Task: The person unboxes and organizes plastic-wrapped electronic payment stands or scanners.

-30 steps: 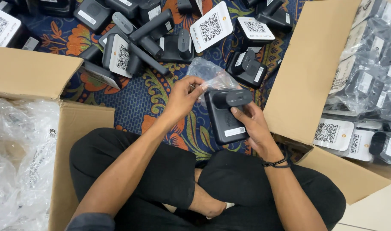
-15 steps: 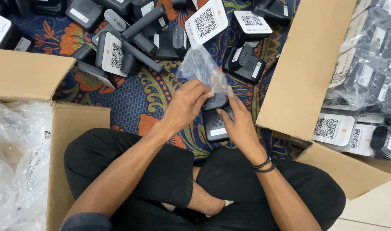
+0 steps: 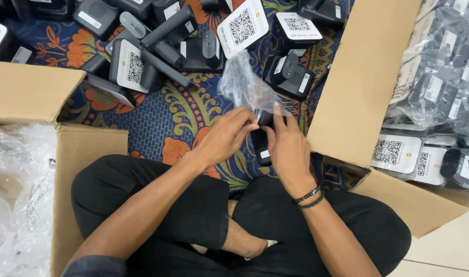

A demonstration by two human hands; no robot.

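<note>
Nearest, the person's crossed legs point(image 3: 203, 215) in black trousers fill the bottom of the view, seated on a blue patterned mat point(image 3: 157, 115) with orange and green flowers. Just above the knees, both hands meet in the middle. Left hand point(image 3: 221, 141) comes in from lower left, fingers curled, pinching the edge of a clear plastic bag point(image 3: 245, 84). Right hand point(image 3: 286, 149), with a dark bead bracelet point(image 3: 307, 197) on the wrist, grips a small black device point(image 3: 259, 146) against its palm, thumb and fingers pressed on it. Device sits between the two hands, mostly hidden, a white label showing on its lower end; its upper end touches the bag's mouth. Whether it is partly inside the bag, cannot tell. Bag sticks up and away from the hands, crumpled.

Left side: an open cardboard box point(image 3: 85, 154) holding loose clear plastic wrap point(image 3: 16, 205). Right side: a second cardboard box point(image 3: 363, 87), flap raised, packed with bagged black devices point(image 3: 440, 87) and white code cards point(image 3: 396, 153).

Farther off, along the top of the mat, a heap of unbagged black devices point(image 3: 168, 43) lies jumbled, several touching, with white square code cards point(image 3: 243, 25) among them.
</note>
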